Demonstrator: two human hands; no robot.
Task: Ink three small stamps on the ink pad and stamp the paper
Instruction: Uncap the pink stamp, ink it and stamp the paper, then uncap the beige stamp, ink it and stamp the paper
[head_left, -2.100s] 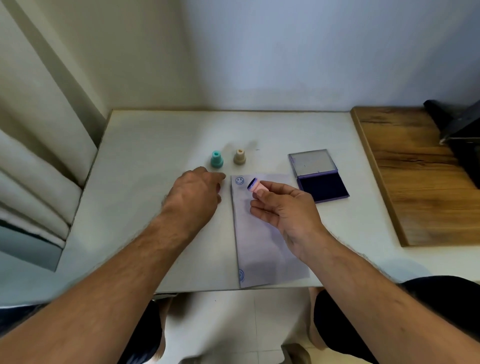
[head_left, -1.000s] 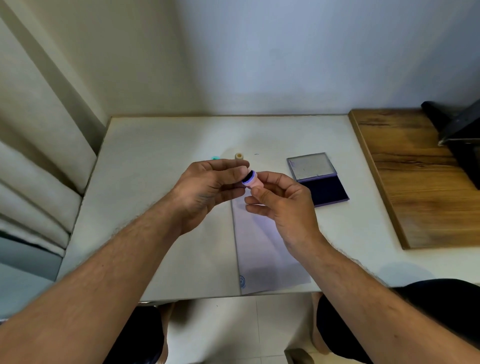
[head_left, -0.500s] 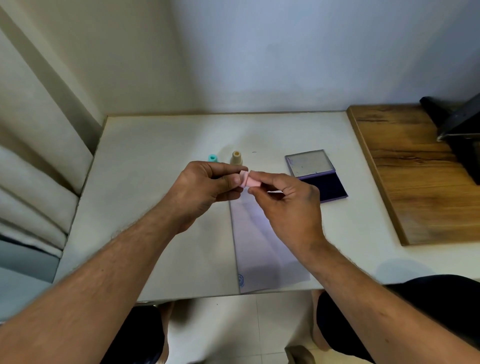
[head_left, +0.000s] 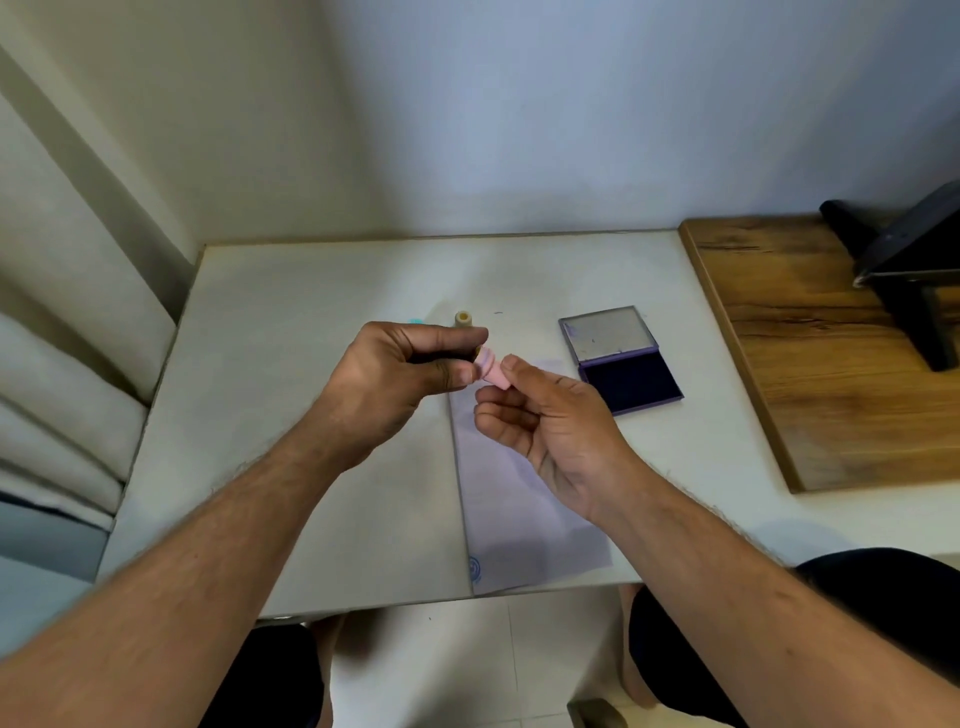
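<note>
A small pink stamp (head_left: 491, 370) is held above the paper (head_left: 511, 493), between both hands. The left hand (head_left: 400, 387) pinches its wider, ringed end, and the right hand (head_left: 553, 431) grips its narrow end with the fingertips. The ink pad (head_left: 621, 358) lies open on the worktop (head_left: 291, 338), right of the hands.

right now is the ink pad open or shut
Open: the ink pad has its lid folded back flat, and the dark inked surface is exposed.
</note>
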